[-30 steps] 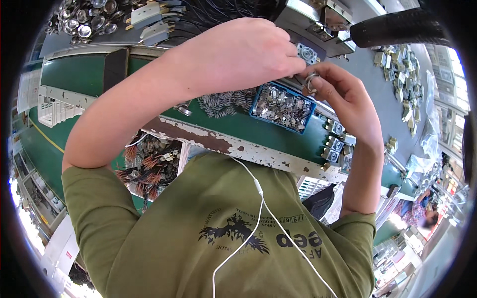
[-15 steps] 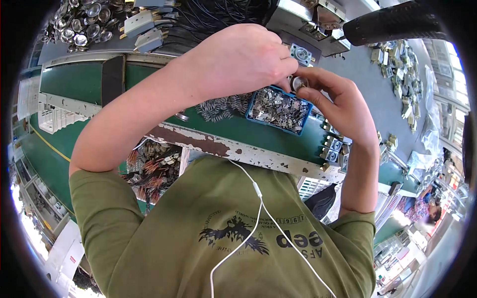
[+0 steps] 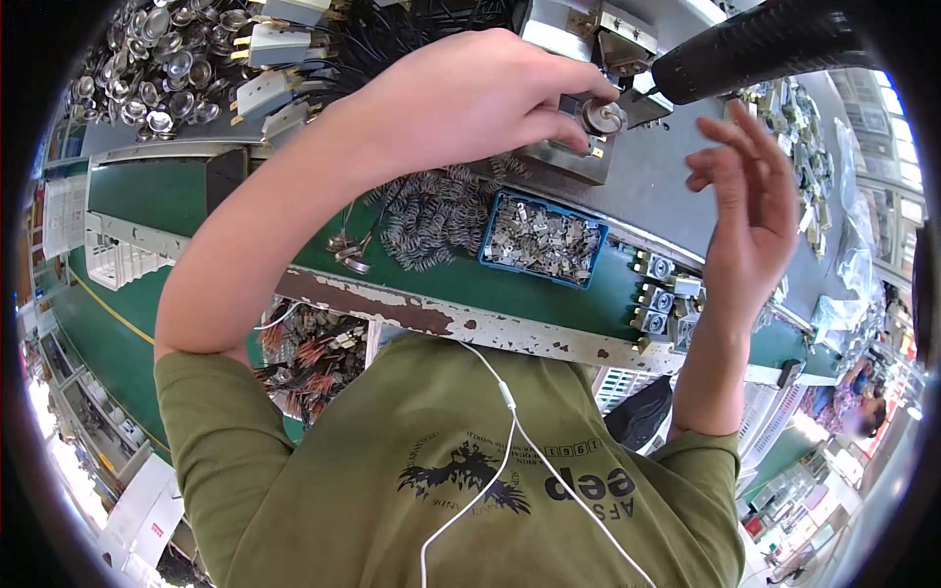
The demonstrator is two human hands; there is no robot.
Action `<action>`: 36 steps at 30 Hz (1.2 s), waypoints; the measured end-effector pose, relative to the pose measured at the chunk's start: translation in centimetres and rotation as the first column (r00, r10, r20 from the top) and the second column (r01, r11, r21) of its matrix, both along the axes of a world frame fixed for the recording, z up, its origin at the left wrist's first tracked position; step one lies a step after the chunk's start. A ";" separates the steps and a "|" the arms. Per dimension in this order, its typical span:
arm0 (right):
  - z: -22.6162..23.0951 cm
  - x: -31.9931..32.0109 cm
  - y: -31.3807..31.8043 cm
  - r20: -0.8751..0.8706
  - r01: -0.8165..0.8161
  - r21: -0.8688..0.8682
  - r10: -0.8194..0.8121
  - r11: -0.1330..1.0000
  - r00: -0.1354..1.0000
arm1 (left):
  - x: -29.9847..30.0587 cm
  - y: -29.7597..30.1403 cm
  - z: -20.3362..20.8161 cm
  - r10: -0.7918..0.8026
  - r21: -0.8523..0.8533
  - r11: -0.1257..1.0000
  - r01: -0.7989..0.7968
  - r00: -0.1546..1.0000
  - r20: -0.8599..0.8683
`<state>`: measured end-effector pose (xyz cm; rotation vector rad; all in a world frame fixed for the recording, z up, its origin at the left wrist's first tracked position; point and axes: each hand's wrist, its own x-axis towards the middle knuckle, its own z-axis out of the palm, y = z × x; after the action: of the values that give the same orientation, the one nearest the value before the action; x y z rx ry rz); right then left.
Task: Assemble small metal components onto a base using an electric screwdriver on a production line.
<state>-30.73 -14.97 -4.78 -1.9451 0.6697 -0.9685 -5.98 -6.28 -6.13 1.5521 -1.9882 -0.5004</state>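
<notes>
My left hand (image 3: 500, 98) reaches across to a metal block fixture (image 3: 569, 165). Its thumb and forefinger close on the sides of a round silver metal cap (image 3: 603, 118), which sits at the fixture's top; what lies under the cap is hidden. Off to the right, my right hand (image 3: 750, 196) is raised with its fingers apart and nothing in it. A black power screwdriver (image 3: 765, 54) points its bit leftward just above and beside the cap.
Close to me sit a blue tray (image 3: 537, 279) of small metal clips, a pile of springs (image 3: 426, 220) and several square socket parts (image 3: 655, 294). Round metal caps (image 3: 157, 83) heap at far left, beside grey plugs (image 3: 270, 93) with black cables. More parts (image 3: 809, 157) lie at right.
My right hand has let go and moved right, fingers spreading. My left hand has shifted slightly up, and the round cap now sits at the fixture. The screwdriver appears a little further left.
</notes>
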 end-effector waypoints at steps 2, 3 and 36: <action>1.5 0.6 -0.9 0.094 0.023 -0.086 -0.015 0.996 0.995 | -0.5 -1.0 -0.4 0.009 0.193 0.981 -0.031 0.994 0.113; 2.7 0.9 -1.7 0.229 0.017 -0.217 0.033 0.976 0.973 | -0.4 -0.8 -0.9 0.013 0.195 0.980 -0.035 0.993 0.113; 6.5 9.5 -5.9 0.669 -0.074 -0.185 0.180 0.980 0.722 | -0.7 -0.4 -2.7 0.000 0.144 0.989 -0.029 0.981 0.196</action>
<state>-21.23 -20.85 1.72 -1.5406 0.0286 -1.5595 -6.70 -6.64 -8.84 1.7648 -2.1255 -0.5152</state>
